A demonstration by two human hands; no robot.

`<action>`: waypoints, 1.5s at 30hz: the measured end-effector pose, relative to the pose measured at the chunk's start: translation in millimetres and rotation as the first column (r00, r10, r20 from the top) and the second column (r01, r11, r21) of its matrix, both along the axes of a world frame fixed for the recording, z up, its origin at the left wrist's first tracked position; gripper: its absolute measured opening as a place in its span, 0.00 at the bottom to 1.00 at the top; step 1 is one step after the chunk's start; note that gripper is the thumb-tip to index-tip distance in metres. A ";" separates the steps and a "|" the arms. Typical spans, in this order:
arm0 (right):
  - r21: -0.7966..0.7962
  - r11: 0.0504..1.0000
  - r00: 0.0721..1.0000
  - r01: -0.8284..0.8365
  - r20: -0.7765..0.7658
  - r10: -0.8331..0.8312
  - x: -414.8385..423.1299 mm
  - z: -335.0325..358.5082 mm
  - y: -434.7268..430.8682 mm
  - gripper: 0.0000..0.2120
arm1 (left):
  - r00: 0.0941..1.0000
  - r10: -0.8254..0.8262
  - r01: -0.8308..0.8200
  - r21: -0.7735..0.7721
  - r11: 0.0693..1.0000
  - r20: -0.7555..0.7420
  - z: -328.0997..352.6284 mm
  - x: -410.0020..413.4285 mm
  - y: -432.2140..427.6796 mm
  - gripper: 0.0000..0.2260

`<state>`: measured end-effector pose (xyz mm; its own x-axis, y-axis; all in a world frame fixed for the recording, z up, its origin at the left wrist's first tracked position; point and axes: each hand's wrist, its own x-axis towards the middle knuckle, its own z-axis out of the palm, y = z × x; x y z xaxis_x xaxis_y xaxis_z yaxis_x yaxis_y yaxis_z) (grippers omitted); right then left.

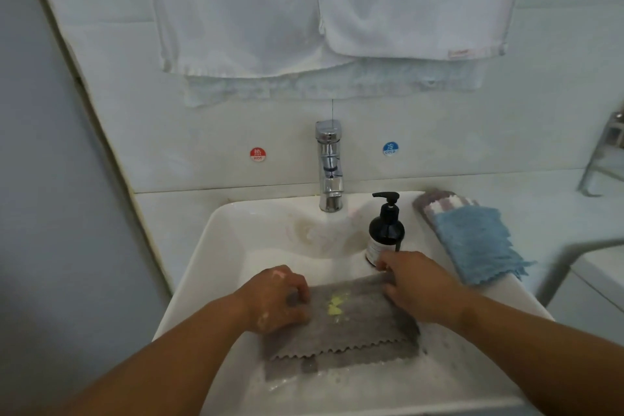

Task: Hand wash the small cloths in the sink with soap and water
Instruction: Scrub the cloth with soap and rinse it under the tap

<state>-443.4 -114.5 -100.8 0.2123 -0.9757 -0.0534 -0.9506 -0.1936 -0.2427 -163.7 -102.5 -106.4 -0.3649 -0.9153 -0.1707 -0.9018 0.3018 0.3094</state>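
Note:
A grey cloth [341, 331] with a zigzag hem lies spread over the white sink [216, 246], a blob of yellow soap [335, 303] on its middle. My left hand [277, 297] grips its left edge with curled fingers. My right hand [415, 284] pinches its upper right corner. Soapy water shows under the cloth's lower hem. A dark soap pump bottle [386, 230] stands on the sink rim just behind my right hand. A blue cloth [472, 243] lies over a grey-and-white striped cloth [435, 201] on the counter at the right.
A chrome tap [330, 165] stands at the back of the sink, with no water running. Red hot and blue cold stickers sit on the wall either side. White towels [324, 3] hang above. A metal rack [604, 159] stands at the far right.

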 end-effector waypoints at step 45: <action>-0.675 0.731 0.843 0.100 0.448 0.298 86.3 171.2 -50.0 0.08 | 1.000 0.009 -0.009 0.098 0.995 -0.004 -6.3 3.6 -2.9 0.26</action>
